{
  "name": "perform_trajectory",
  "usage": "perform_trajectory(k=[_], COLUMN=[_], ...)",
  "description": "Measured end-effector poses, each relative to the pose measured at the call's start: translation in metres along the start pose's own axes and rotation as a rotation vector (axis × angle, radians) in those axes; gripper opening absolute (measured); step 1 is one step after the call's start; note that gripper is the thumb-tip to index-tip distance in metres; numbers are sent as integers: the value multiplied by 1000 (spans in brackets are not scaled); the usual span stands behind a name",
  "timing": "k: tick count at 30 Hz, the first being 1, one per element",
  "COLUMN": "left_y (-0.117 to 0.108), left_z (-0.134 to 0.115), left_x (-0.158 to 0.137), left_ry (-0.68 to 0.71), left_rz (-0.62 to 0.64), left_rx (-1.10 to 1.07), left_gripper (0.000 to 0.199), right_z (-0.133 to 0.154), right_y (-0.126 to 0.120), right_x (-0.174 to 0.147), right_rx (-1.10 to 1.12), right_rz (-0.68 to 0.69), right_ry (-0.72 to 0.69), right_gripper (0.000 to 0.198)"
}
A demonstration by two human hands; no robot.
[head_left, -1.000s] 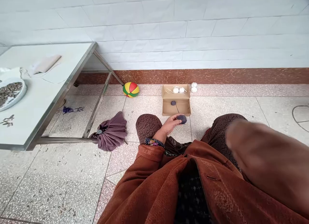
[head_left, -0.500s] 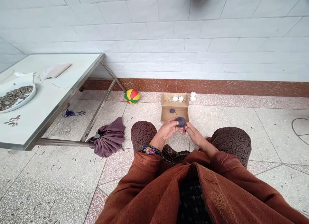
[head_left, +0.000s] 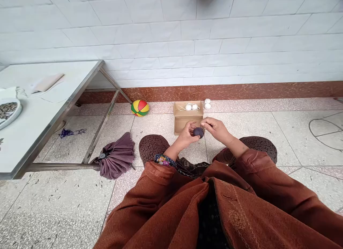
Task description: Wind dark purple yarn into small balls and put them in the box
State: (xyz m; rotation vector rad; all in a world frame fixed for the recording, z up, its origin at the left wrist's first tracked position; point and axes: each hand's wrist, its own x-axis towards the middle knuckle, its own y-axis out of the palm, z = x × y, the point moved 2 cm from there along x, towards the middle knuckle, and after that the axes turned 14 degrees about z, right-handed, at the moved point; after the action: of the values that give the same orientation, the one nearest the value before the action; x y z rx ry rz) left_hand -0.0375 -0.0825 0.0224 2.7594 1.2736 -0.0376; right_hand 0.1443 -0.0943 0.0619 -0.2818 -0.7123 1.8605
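Note:
A ball of dark purple-grey yarn (head_left: 198, 132) rests in my left hand (head_left: 186, 137), whose fingers and thumb curl around its left side. Just above it, my right hand (head_left: 216, 128) pinches a thin yarn strand between thumb and fingertips. Both hands are held over the near edge of an open cardboard box (head_left: 178, 125) on the floor. Two white yarn balls (head_left: 191, 107) with loose ends lie in the box's far part. My left hand covers some of the near part.
More white balls (head_left: 207, 103) sit right of the box. A colourful ball (head_left: 140, 108) and a folded purple umbrella (head_left: 116, 157) lie left, beside a metal-framed table (head_left: 66, 77) bearing a dish (head_left: 16, 115). Dark blue threads (head_left: 70, 133) lie underneath; a wire ring (head_left: 317, 136) is at right.
My right hand has moved up off the yarn ball and now pinches a strand above it. The small purple ball in the box is out of sight. The view has shifted slightly right.

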Motion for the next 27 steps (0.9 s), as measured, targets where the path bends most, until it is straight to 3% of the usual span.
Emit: perform_trajectory(k=[2,4,8,12,16,18,21,25,27], left_y=[6,10,11,6,3,5,10,19,20], left_z=[-5,-7,2,14,17,16,17,16,14], left_x=[-2,-3,-4,-4,-6,-8,-10,-9,-9], left_ry=[44,91,103,49,-10,-45,-64,-12,17], left_rz=[68,78,-49,-237,-389,-367,-238,-2,38], left_rx=[-96,-217,-422,-436,-292,-195,-129,-211,-306], left_gripper=[80,75,50,46,45,45,56,77,75], right_z=[-14,-29,-48,-37,-10,0,1,-22,-38], right_y=[3,17,52,67,56,46,29,22,29], right_x=[8,9,-9,-30,-34,-31,-21,-7,-7], right_rx=[54,133,188,81,12,16,22,68,128], right_rz=[-28,-36,-39,70,167,113,24,-17,-22], right_ry=[53,114,174,123,-9,-39,-42,50,135], right_gripper=[30,32,33,32,29,28,29,29,32])
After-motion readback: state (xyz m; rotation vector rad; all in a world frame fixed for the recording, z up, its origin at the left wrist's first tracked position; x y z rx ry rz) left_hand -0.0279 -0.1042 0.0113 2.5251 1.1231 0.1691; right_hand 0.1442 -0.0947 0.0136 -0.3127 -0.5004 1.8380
